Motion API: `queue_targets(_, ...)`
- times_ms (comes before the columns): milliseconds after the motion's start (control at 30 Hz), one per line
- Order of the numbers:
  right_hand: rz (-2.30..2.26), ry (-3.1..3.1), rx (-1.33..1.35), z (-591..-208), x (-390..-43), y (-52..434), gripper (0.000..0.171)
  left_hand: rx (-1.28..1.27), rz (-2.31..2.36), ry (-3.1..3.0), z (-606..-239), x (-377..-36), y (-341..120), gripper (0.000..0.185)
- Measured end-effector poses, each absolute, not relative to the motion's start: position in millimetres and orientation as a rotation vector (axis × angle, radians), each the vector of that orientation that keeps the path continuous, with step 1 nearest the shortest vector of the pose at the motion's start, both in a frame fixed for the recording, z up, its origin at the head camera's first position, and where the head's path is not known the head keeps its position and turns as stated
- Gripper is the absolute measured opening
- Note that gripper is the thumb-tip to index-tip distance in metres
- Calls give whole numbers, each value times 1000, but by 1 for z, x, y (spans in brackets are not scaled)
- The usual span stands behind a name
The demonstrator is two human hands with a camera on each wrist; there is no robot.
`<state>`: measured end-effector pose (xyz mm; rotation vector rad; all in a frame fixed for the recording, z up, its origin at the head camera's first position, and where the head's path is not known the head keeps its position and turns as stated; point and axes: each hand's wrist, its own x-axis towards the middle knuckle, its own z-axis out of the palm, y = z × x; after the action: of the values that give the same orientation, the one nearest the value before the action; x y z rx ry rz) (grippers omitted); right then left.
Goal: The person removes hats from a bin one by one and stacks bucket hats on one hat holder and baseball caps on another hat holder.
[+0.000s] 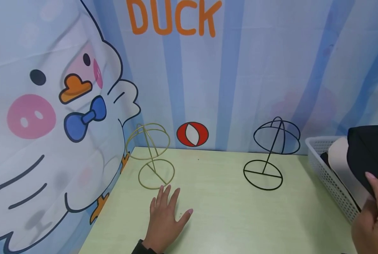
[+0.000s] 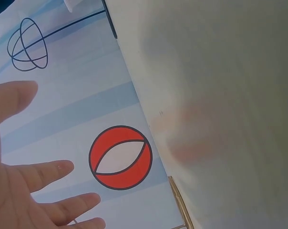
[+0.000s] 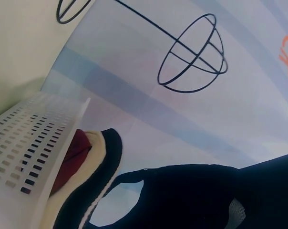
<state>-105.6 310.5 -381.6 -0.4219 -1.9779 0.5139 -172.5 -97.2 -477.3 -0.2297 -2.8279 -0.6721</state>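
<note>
At the right edge of the head view, my right hand point(image 1: 374, 220) grips a black cap point(image 1: 371, 151) above a white plastic basket point(image 1: 327, 185). In the right wrist view, the black cap point(image 3: 182, 195) shows a rounded strap opening; my right fingers are out of that view. More caps lie in the basket, among them a white one point(image 1: 338, 157) and a dark red one point(image 3: 75, 155). My left hand point(image 1: 165, 222) is spread, its fingers straight, just in front of a gold wire hat stand point(image 1: 149, 148); it holds nothing.
A black wire hat stand point(image 1: 270, 151) stands at the back right of the pale table point(image 1: 214, 211), left of the basket. Behind the table hangs a blue striped cloth point(image 1: 201, 88) with printed ducks and a red ball point(image 1: 201, 134).
</note>
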Motion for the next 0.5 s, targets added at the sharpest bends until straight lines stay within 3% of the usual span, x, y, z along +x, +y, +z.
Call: queue_targets(500, 561, -1795, -290, -377, -99, 296, 38, -220, -669, -2840, -476, -173, -97, 75)
